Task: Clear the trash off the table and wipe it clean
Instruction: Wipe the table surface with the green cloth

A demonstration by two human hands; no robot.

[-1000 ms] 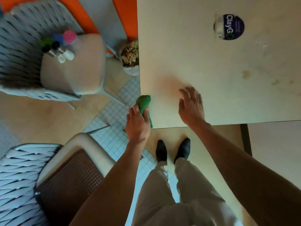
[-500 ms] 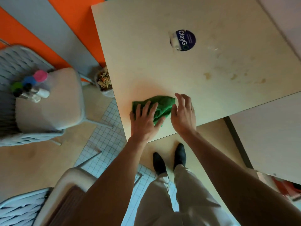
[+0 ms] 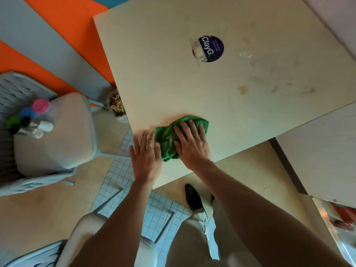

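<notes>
A crumpled green cloth (image 3: 169,137) is pressed flat onto the table (image 3: 173,83) near its front corner by the right hand (image 3: 192,146), fingers spread straight. The left hand (image 3: 146,158) is laid flat just beside it, fingers extended, nothing grasped. Brown stains (image 3: 243,90) are seen farther right.

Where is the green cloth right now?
In the head view, the green cloth lies bunched near the table's near-left corner, under the flat right hand, with the left hand just beside it.
</notes>
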